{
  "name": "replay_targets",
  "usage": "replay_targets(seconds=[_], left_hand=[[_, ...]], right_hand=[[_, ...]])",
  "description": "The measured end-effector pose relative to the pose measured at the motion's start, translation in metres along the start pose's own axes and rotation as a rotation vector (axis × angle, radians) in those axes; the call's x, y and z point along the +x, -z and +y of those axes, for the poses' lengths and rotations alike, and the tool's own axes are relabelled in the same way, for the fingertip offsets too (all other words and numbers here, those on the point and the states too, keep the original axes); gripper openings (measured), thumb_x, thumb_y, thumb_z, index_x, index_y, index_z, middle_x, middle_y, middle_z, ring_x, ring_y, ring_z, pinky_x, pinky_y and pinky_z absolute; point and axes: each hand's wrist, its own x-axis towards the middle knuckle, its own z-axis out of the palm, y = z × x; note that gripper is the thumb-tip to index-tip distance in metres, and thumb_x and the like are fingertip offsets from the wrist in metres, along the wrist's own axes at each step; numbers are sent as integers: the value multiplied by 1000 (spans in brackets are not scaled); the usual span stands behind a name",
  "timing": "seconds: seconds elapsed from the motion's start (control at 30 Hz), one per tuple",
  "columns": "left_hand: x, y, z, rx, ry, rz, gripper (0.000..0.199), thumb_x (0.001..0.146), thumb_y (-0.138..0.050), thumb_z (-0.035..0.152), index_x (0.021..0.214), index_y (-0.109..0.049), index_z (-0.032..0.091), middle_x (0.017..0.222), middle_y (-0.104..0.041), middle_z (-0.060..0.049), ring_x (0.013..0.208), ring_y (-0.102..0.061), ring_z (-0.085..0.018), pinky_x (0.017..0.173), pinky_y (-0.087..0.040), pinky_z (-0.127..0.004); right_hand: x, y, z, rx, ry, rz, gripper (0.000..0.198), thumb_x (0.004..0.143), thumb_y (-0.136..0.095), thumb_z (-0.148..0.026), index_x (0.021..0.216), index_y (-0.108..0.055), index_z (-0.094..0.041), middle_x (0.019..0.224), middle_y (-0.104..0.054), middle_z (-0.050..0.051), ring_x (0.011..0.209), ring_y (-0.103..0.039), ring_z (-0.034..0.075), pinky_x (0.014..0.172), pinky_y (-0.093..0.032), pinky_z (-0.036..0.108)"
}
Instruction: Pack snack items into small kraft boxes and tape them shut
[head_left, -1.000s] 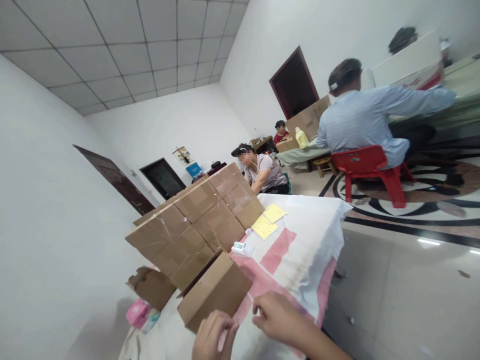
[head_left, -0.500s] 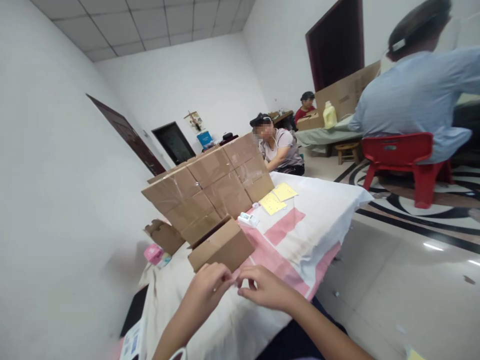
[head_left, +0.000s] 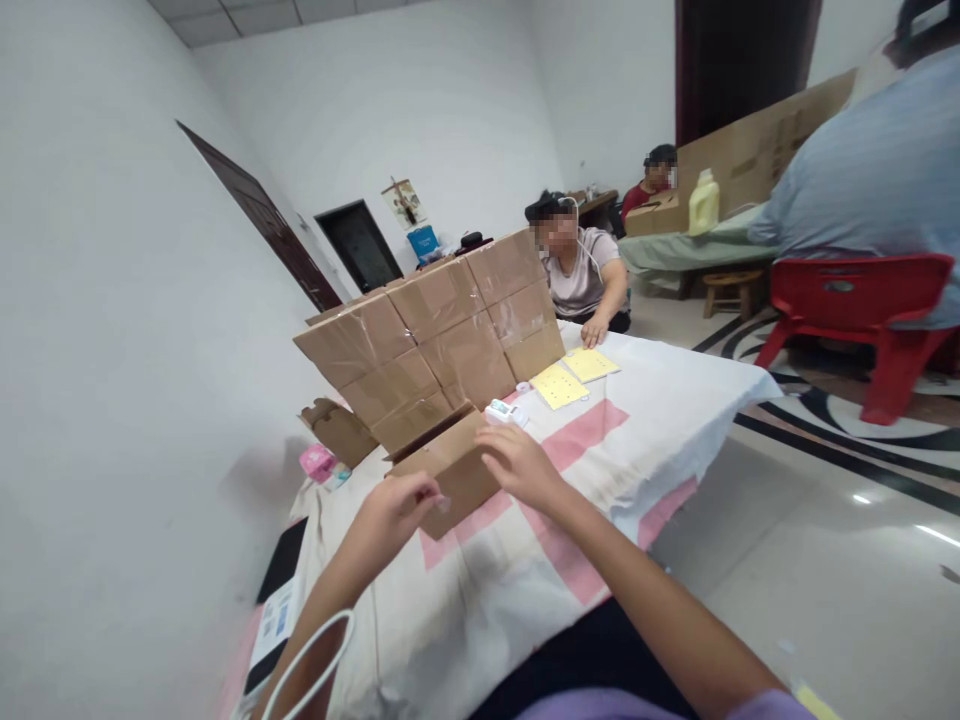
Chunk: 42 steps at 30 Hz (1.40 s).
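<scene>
My left hand (head_left: 397,505) is closed in a pinch at the near left side of a small cardboard box (head_left: 457,465). A small translucent piece (head_left: 444,504), perhaps plastic, shows at its fingertips; its exact kind is too small to tell. My right hand (head_left: 523,463) reaches to the right end of the same box, fingers stretched and slightly curved, holding nothing that I can see. Whether those fingers touch the box is unclear. Just beyond them lies a white device (head_left: 505,411) on the cloth. The inside of the box is hidden.
Joined cardboard boxes (head_left: 450,335) form an upright screen behind. Two yellow cards (head_left: 559,386) lie on the white and pink tablecloth (head_left: 660,400). A co-worker's hand (head_left: 595,330) rests near the cards. A pink item (head_left: 318,462) sits at left; a red chair (head_left: 862,290) stands at right.
My hands were together in front of the box and have moved apart, the right one up to the box's end. The view has shifted, and the co-worker's hand has come to the table edge.
</scene>
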Motion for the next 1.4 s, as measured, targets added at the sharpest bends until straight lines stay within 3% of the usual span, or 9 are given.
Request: replay_targets(seconds=[0.1,0.2,0.33,0.43,0.63,0.83,1.0,1.13,1.4], left_hand=[[22,13,-10,-38,24,5,21,92,-59,39,81,-66,23,79,-71,2,75,-61,-16,70,-41,-27],[47,19,-22,-63,32,0,20,90,-59,39,83,-66,22,76,-69,3,73,-61,-15,70,-41,-26],[79,15,-46,-114,35,-23,22,85,-61,40,79,-65,20,70,-66,3,69,-57,-14,66,-40,-24],[97,9,-65,-188,51,-70,27,82,-65,46,77,-66,19,71,-66,1,68,-57,-14,64,-41,-24],[124,0,-88,-392,84,-249,33,81,-67,51,81,-64,19,79,-72,-3,74,-66,-17,70,-49,-28],[138,-2,-87,-456,101,-302,28,84,-68,46,83,-63,18,75,-69,-1,64,-59,-12,59,-43,-23],[139,-5,-83,-482,95,-275,30,84,-68,48,84,-63,18,76,-68,-1,61,-55,-11,56,-39,-22],[137,-10,-77,-483,74,-158,33,83,-68,51,86,-64,18,76,-66,1,65,-56,-11,60,-43,-23],[133,-19,-74,-429,52,-21,31,86,-67,47,92,-69,16,92,-75,-5,83,-66,-17,75,-48,-28]], right_hand=[[45,-8,30,-60,33,-63,43,95,-57,-20,138,-62,-22,155,-50,9,142,-42,29,119,-32,52],[77,-25,54,-6,20,-113,57,92,-63,-22,148,-53,-21,163,-38,10,148,-37,29,121,-31,52],[90,-48,73,81,-71,-214,28,91,-62,-15,114,-76,-17,132,-69,12,132,-55,28,114,-41,47],[85,-59,80,125,-166,-227,23,87,-60,-7,94,-79,-17,116,-76,9,132,-55,28,113,-43,47],[82,-66,91,193,-206,-225,26,84,-59,-6,97,-78,-18,120,-74,7,138,-51,29,118,-37,51],[79,-68,92,259,-217,-181,25,86,-59,-11,99,-78,-22,119,-74,4,140,-48,27,117,-38,52],[78,-64,90,279,-205,-195,23,88,-58,-13,98,-77,-22,119,-74,3,141,-47,27,119,-35,51],[79,-64,94,305,-155,-218,26,90,-55,-12,98,-77,-22,117,-75,2,139,-48,24,121,-33,49],[75,-59,87,405,-200,-178,37,103,-43,-35,81,-70,-22,119,-73,3,142,-45,23,122,-29,46]])
